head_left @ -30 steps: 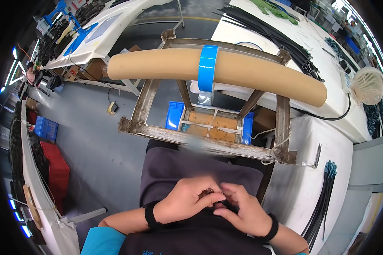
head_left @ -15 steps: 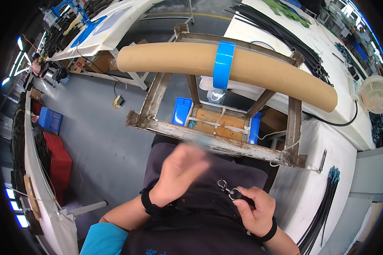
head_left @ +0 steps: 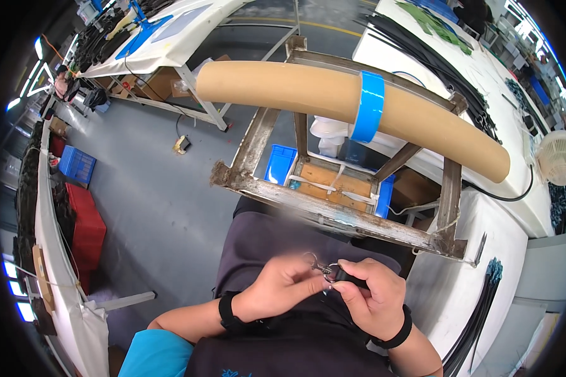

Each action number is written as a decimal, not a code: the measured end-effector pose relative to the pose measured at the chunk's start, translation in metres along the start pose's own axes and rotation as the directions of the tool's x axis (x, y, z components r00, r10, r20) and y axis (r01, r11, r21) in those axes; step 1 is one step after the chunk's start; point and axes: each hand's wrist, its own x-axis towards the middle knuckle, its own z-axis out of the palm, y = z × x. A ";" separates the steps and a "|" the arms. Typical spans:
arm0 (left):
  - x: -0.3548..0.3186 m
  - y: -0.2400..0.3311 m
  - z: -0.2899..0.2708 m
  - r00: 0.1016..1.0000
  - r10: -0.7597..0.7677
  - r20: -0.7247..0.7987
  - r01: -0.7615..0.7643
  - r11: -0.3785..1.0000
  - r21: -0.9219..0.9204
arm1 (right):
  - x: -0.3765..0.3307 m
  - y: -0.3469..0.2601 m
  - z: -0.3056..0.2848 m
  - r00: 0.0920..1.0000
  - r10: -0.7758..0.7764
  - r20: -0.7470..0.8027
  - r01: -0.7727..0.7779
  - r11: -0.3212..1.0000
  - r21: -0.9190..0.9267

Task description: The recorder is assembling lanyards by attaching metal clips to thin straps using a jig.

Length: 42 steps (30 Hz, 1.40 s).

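Observation:
Over my lap, my right hand (head_left: pixel 376 295) pinches a short black strap (head_left: pixel 346 276) between thumb and fingers. A metal ring at the strap's end carries a small silver snap hook (head_left: pixel 321 267), which points left. My left hand (head_left: pixel 286 283) is closed at the hook, thumb and fingertips against it; the fingers are slightly blurred and hide part of the metal. Both wrists wear black bands.
Ahead of me, a brown cardboard tube (head_left: pixel 283 85) with a roll of blue tape (head_left: pixel 368 107) lies across a worn metal frame (head_left: pixel 333 210). Black cords (head_left: pixel 475 320) hang over the white table on the right. A red bin (head_left: pixel 88 220) stands left.
My left hand has come right and down to the snap hook, closing on it. The right hand still grips the strap. The view has shifted, so the frame and tube appear farther right.

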 end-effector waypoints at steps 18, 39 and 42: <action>-0.007 0.039 -0.007 0.829 0.560 -0.002 -0.427 0.635 0.644 | -0.003 0.008 0.010 0.998 0.002 0.062 0.009 0.986 -0.166; -0.003 0.024 -0.008 0.576 0.786 0.225 -0.602 0.222 0.767 | -0.023 0.003 0.010 0.954 0.297 0.044 -0.294 0.890 0.349; -0.006 0.022 -0.005 0.544 0.819 0.180 -0.582 0.215 0.784 | -0.017 -0.008 0.006 0.974 0.225 0.042 -0.228 0.944 0.238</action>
